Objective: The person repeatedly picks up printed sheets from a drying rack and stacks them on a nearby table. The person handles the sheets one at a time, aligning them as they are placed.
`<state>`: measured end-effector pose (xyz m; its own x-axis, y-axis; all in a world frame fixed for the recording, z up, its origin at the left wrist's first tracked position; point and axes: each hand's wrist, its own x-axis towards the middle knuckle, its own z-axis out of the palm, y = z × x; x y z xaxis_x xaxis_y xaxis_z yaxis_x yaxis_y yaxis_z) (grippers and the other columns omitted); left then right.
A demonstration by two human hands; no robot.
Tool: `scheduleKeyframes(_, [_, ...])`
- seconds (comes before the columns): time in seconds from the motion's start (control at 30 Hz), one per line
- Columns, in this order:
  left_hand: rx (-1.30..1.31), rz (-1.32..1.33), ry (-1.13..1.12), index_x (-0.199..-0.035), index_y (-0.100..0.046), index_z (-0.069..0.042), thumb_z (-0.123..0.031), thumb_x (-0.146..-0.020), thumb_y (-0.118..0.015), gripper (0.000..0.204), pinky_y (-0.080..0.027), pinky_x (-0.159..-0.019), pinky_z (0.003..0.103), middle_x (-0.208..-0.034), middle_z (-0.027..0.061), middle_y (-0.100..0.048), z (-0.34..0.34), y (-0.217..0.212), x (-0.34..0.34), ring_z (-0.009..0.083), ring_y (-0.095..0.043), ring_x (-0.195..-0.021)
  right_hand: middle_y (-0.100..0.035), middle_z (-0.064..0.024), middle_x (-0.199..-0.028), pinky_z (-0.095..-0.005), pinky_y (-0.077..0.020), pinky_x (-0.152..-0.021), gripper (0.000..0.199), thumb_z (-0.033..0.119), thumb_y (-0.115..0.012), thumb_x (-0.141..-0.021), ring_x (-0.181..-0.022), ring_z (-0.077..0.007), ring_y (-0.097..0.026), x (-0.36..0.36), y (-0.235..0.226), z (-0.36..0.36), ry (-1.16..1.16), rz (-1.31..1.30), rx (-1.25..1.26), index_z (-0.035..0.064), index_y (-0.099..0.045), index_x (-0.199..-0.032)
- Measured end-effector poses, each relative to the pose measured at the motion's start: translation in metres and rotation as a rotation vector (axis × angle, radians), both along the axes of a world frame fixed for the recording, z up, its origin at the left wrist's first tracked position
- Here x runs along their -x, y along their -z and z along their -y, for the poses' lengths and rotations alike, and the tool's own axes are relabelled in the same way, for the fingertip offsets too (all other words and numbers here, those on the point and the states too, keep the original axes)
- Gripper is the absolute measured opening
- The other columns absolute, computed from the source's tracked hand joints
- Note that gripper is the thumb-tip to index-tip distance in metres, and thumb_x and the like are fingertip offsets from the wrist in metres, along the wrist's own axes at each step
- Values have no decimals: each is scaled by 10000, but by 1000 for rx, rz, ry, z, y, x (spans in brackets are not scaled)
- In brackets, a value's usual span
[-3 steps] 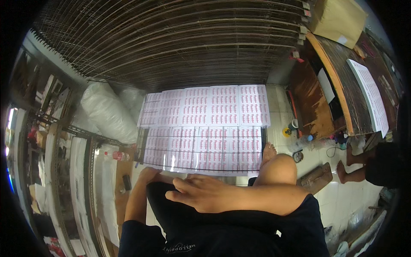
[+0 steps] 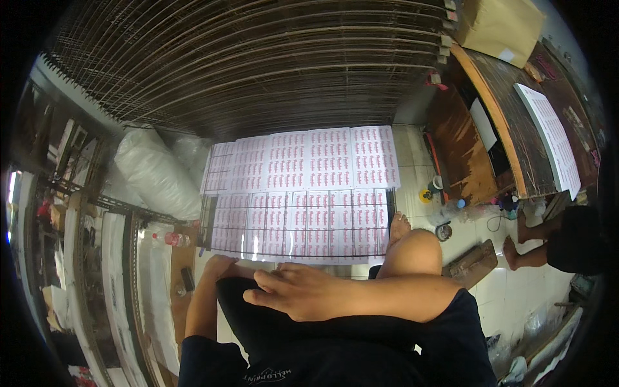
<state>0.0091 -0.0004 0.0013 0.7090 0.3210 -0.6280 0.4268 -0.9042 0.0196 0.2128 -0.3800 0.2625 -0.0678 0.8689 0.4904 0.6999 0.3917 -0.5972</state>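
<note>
My left hand (image 2: 225, 266) rests over my left knee in dark trousers, its fingers stretched to the right and partly hidden. My right forearm crosses my lap, and my right hand (image 2: 293, 293) lies on the dark cloth with thumb and fingers apart. Neither hand holds anything that shows. Just beyond them, printed white sheets (image 2: 329, 161) with rows of red marks lie in two overlapping rows. Thin wires of a low rack frame (image 2: 284, 229) cross over the nearer row. My bare right knee (image 2: 416, 251) is bent at the right of the sheets.
Stacked wire racks (image 2: 258, 71) rise beyond the sheets. A stuffed clear plastic bag (image 2: 155, 171) and a plastic bottle (image 2: 173, 239) are at the left. A wooden table (image 2: 503, 129) holds a sheet stack (image 2: 548, 132) and a carton (image 2: 500, 29). Another person's bare feet (image 2: 512, 253) stand at the right.
The whole view has shifted slightly, so the surroundings sit a little further left. My hands keep their places on my lap.
</note>
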Motion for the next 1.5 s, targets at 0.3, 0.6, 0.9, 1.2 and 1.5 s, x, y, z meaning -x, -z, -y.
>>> scheduleKeyframes(0.3, [-19, 54, 315, -1178, -570, -149, -339, -750, -605, 469, -442, -886, 401, -1123, 176, -587, 26, -58, -17, 338, -574, -1008, -428, -232, -1154, -427, -486, -669, 509, 27, -504, -746, -853, -332, -576, 2, 8, 0, -13, 65, 51, 73, -433, -1248])
scheduleKeyframes(0.6, [100, 99, -284, -1169, -575, -135, -355, -752, -599, 472, -434, -895, 395, -1129, 177, -585, 25, -38, -30, 334, -566, -1023, -486, -196, -1055, -403, -451, -679, 408, 60, -520, -737, -840, -311, -570, 0, 9, -2, 32, 9, -28, 28, -512, -1144])
scheduleKeyframes(0.9, [120, 128, -392, -1160, -580, -120, -371, -754, -593, 478, -427, -904, 389, -1135, 178, -582, 23, -37, -27, 331, -559, -1037, -553, -160, -918, -409, -439, -673, 357, 116, -503, -771, -783, -301, -586, 1, 7, -1, 46, -10, -37, 9, -538, -1110])
scheduleKeyframes(1.2, [141, 151, -440, -1150, -584, -105, -388, -756, -587, 486, -419, -913, 383, -1141, 179, -579, 24, -34, -28, 328, -551, -1052, -556, -145, -943, -403, -437, -683, 343, 112, -501, -765, -831, -290, -588, -2, 2, 0, 15, 12, 58, 38, -549, -1096])
scheduleKeyframes(1.5, [156, 158, -470, -1141, -589, -90, -404, -757, -582, 496, -411, -921, 377, -1147, 180, -577, 24, -35, -29, 324, -543, -1067, -545, -144, -979, -410, -431, -696, 358, 115, -509, -757, -872, -282, -588, 3, 14, -4, 35, 47, 42, 64, -531, -1111])
